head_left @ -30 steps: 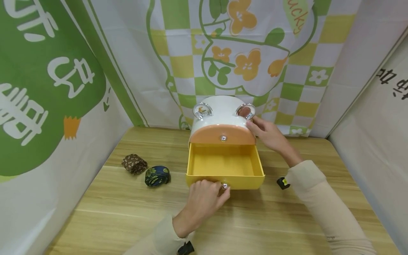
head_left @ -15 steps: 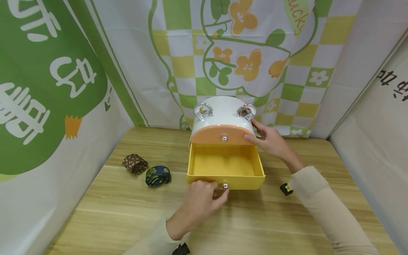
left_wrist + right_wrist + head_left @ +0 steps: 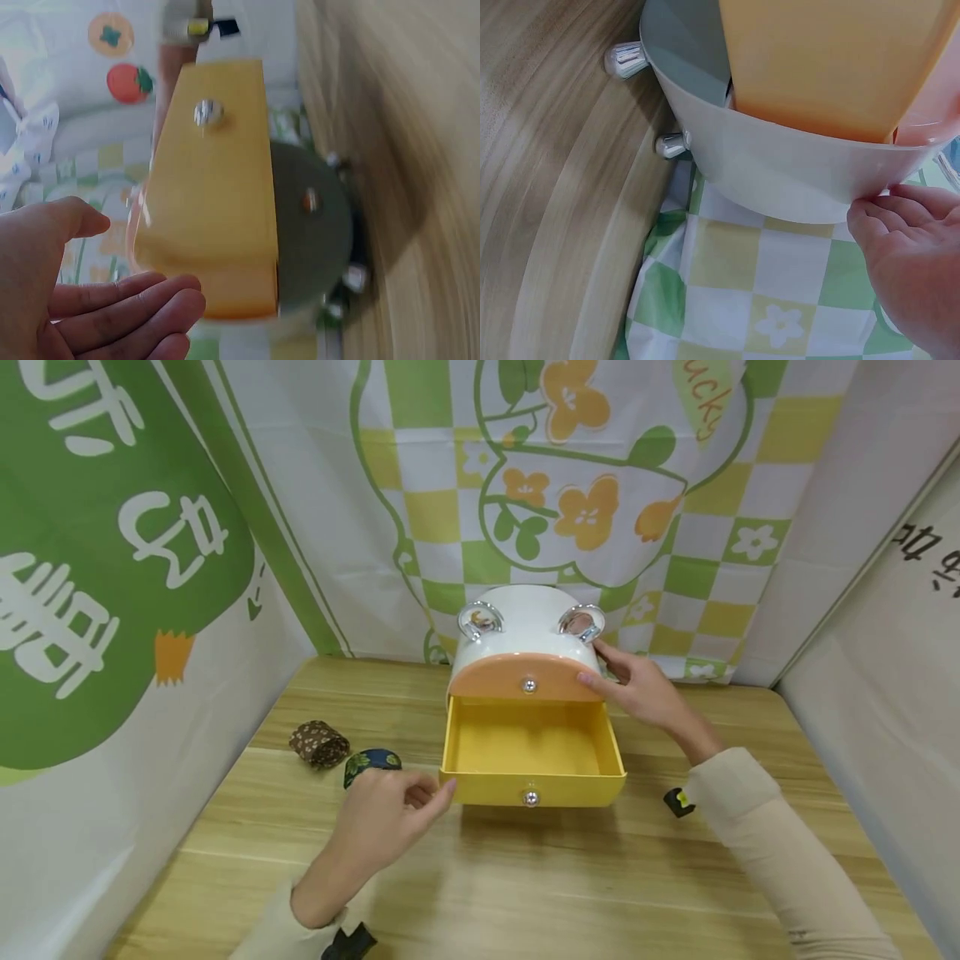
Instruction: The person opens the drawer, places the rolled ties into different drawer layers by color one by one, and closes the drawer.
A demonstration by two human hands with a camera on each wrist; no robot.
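A small white drawer box (image 3: 525, 618) with two chrome ring ears stands at the table's back. Its orange upper drawer (image 3: 495, 681) is closed. The yellow lower drawer (image 3: 487, 789) is pulled out, with nothing inside. My left hand (image 3: 378, 818) is just left of the drawer's front corner, fingers loosely bent and holding nothing. In the left wrist view, its fingers are apart from the drawer's silver knob (image 3: 208, 112). With the thumb on the orange front and fingers against the side, my right hand (image 3: 637, 689) holds the box; fingertips touch the white wall (image 3: 780, 165).
On the left of the wooden table (image 3: 540, 893) lie a rolled brown flowered necktie (image 3: 318, 745) and a rolled navy patterned necktie (image 3: 371, 760), partly hidden by my left hand. A patterned curtain (image 3: 427, 510) hangs close behind the box.
My left hand has let go of the lower drawer's knob and moved left, towards the navy necktie. My right thumb has shifted onto the orange front. The drawer stays out.
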